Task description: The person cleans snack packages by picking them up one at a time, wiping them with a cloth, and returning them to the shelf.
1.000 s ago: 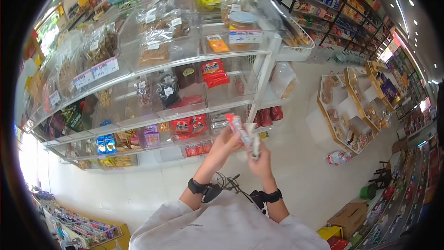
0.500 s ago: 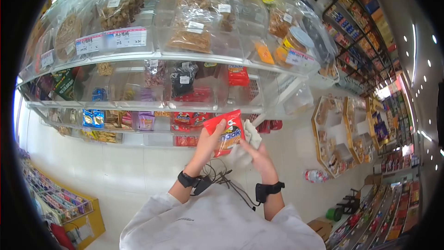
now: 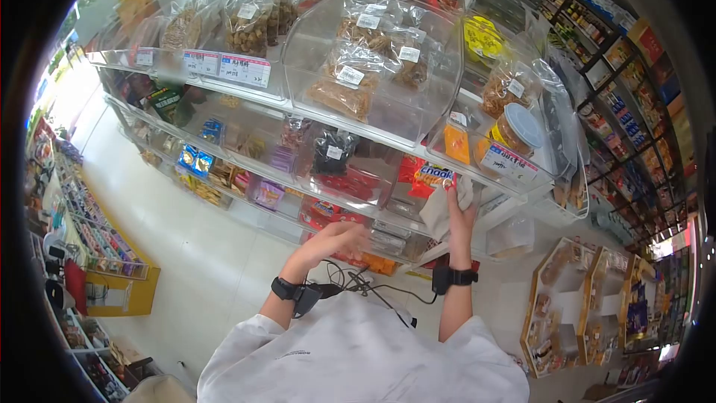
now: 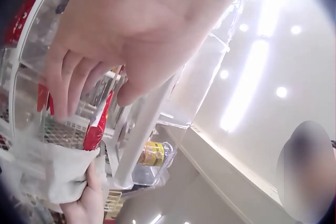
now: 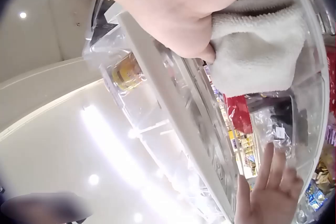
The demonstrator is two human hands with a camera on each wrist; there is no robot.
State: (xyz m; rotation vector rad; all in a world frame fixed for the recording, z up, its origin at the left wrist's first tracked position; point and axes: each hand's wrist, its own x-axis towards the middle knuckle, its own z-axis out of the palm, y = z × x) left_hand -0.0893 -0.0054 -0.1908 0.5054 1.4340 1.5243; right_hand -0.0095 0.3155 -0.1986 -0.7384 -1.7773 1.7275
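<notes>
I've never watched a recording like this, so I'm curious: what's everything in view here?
Cloth: one, off-white, right hand
Held packet: one, mostly red, right hand
Jar: one, blue lid, top shelf's right end
Orange packet: one, beside jar
Snack bags: several, brown, top shelf
Dark bag: one, middle shelf
Small packets: several, blue, left-hand bins
Shelf rack: one, white frame, ahead
Display stand: one, wood-edged, far right
Wristbands: two, black, wrists
Shirt: one, white, on person
Left hand: one, empty, below shelves
Right hand: one, near orange packet
</notes>
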